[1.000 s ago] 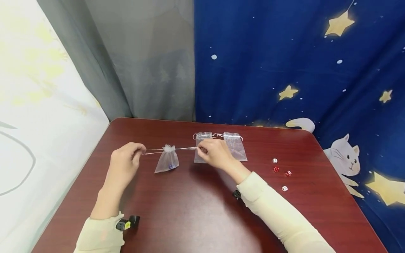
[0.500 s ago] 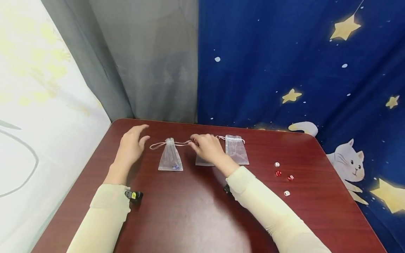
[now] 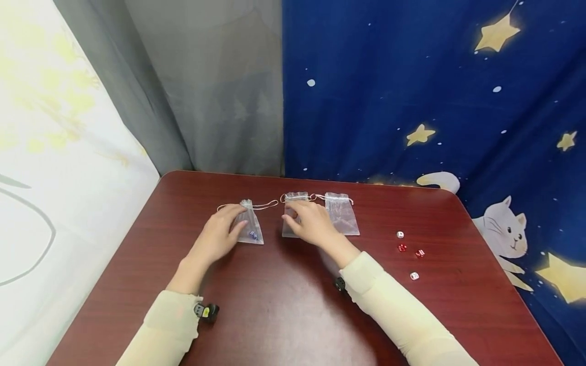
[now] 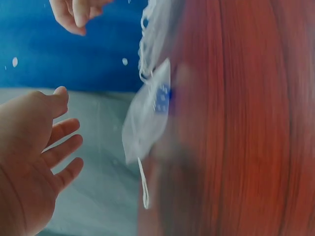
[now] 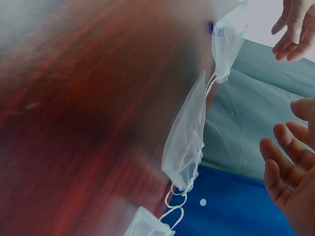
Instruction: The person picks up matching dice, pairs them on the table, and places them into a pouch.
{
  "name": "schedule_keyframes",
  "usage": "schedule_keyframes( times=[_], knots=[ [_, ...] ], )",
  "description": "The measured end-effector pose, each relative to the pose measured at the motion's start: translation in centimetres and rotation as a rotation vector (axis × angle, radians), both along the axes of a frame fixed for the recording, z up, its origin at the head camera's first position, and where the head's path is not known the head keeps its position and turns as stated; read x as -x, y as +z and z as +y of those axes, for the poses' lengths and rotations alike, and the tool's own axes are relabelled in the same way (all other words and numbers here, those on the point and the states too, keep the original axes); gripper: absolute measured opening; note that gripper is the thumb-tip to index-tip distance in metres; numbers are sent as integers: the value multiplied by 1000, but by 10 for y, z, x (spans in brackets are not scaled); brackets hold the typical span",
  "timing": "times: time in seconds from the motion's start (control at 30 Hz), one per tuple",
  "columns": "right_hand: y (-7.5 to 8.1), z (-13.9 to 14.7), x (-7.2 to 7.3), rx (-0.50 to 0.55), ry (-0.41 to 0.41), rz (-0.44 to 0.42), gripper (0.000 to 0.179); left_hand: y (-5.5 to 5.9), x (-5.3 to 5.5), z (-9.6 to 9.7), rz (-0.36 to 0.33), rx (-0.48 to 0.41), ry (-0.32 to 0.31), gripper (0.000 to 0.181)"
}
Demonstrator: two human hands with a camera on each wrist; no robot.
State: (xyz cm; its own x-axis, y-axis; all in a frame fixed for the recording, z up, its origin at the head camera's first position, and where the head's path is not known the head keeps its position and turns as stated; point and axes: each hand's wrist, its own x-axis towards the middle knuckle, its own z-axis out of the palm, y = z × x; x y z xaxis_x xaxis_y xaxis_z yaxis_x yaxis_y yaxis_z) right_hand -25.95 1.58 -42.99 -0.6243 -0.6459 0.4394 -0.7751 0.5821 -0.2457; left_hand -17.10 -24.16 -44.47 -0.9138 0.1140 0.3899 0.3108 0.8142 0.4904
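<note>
A small sheer white drawstring pouch [image 3: 255,222] lies on the table with its neck gathered and its cord loops spread sideways. Blue dice [image 4: 162,99] show through its lower corner. My left hand [image 3: 218,235] hovers over the pouch's left side, fingers relaxed and apart; the left wrist view shows a gap between hand and pouch. Farther right, my right hand [image 3: 312,223] is above a second sheer pouch [image 5: 188,130], covering part of it in the head view. Its fingers are loosely bent and hold nothing.
A third pouch [image 3: 342,216] lies flat right of the second. Two red dice [image 3: 402,248] and two white dice [image 3: 414,276] are scattered on the right of the brown table [image 3: 274,315]. Grey and blue curtains [image 3: 357,101] hang behind the table's far edge.
Both hands have let go of the cords they were pulling apart, and the dice pouch has settled on the table. My left hand lifted away, then came right over the pouch.
</note>
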Motion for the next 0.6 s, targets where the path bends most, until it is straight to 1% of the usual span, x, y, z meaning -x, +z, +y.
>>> schedule_keyframes(
  times=[0.1,0.2,0.27,0.37,0.43,0.6],
  knots=[
    [-1,9,-4,10,-10,-3,25,4,-3,13,9,11,-34,37],
    [-2,19,-8,18,-25,9,26,9,-4,23,45,36,-76,37],
    [-2,25,-11,25,-35,20,26,10,-4,29,70,58,-100,37],
    [-2,36,-14,23,-58,37,27,10,-5,36,85,76,-125,37],
    [-2,43,-16,20,-74,45,28,8,-7,40,85,88,-131,37],
    [-1,60,-21,35,-93,63,31,3,-10,52,57,108,-136,40]
  ],
)
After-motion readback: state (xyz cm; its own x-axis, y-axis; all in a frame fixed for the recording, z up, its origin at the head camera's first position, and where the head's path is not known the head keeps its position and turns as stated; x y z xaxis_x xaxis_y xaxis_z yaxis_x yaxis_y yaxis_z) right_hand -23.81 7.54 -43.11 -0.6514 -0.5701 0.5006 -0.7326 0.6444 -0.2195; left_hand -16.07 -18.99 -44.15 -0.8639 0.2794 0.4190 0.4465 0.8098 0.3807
